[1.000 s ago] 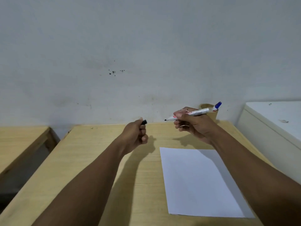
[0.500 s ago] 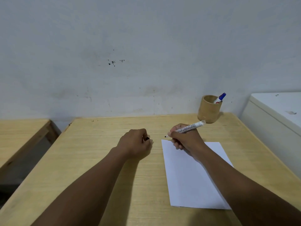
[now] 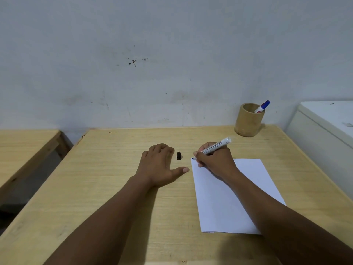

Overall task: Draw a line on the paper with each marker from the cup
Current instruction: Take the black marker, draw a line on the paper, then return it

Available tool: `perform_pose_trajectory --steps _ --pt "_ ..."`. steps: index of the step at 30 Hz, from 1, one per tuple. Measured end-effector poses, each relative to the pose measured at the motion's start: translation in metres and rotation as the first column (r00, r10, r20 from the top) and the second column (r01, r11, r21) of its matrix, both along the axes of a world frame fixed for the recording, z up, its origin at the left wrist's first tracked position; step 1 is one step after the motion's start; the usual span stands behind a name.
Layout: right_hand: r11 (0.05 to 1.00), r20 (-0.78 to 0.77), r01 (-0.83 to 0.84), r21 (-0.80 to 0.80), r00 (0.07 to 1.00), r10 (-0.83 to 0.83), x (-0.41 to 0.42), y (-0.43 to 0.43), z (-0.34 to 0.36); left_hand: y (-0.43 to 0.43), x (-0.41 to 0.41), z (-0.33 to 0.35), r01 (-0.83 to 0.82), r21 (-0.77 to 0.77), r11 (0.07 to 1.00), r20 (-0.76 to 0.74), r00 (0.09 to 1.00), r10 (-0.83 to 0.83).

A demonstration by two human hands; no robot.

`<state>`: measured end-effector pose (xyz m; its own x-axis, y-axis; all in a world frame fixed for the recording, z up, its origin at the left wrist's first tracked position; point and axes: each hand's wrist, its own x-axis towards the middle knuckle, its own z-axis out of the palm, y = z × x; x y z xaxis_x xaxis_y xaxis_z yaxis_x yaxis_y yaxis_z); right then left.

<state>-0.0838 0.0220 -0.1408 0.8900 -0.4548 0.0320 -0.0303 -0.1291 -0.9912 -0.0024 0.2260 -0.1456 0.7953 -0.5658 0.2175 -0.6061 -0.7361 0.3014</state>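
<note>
A white sheet of paper [image 3: 225,196] lies on the wooden table [image 3: 118,188], right of centre. My right hand [image 3: 215,161] grips an uncapped white marker [image 3: 217,145], its black tip at the paper's far left corner. The marker's black cap [image 3: 179,156] stands on the table just left of that corner. My left hand [image 3: 160,165] rests flat on the table beside the cap, fingers apart, holding nothing. A bamboo cup [image 3: 248,121] at the table's far right holds a blue-capped marker [image 3: 262,106].
A grey wall [image 3: 172,54] runs right behind the table. A second wooden table [image 3: 23,146] stands to the left across a gap. A white cabinet [image 3: 324,131] flanks the right edge.
Both hands came down from the air to the table. My left hand opened and let the black cap go. The marker tip reached the paper's corner.
</note>
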Motion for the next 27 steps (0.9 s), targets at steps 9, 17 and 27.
perform_pose_trajectory --steps 9,17,27 --pt "0.998 -0.042 -0.048 -0.033 0.998 0.046 -0.001 0.004 -0.01 0.004 -0.005 -0.011 -0.007 0.035 0.999 -0.007 1.0 0.007" --pt "0.998 -0.058 -0.044 0.039 0.997 0.047 -0.005 0.005 -0.001 0.003 -0.004 -0.009 -0.014 0.017 1.0 -0.071 0.997 0.015" --pt "0.86 0.006 0.1 0.5 0.993 -0.118 -0.007 -0.026 0.038 -0.017 0.005 0.013 -0.041 -0.257 0.966 -0.233 0.972 -0.021"
